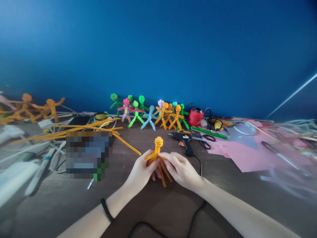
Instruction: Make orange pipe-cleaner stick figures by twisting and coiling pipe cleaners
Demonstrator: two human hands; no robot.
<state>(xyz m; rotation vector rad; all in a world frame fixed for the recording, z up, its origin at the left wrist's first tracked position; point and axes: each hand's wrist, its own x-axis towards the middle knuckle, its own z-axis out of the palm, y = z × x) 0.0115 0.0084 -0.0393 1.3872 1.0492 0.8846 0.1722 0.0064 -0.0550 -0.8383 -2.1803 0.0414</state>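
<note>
An orange pipe-cleaner figure (158, 142) is held upright over the middle of the table, its coiled round head on top. Loose straight orange stems hang down below it. Around its body, from the left, my left hand (145, 165) is closed with thumb and fingers. Pinching the figure's stems from the right is my right hand (179, 167), its fingertips meeting the left hand's. Exactly which stem each fingertip grips is partly hidden. Just beyond the right hand lies a black hot glue gun (184, 140).
Finished pipe-cleaner figures (148, 117) stand along the blue wall. Orange pipe cleaners (91, 127) and a pixelated device (89, 153) lie left. Right are scissors (208, 140), red twine (196, 116), a green pen (210, 132) and pink paper (247, 155). A black cord (196, 215) crosses the front.
</note>
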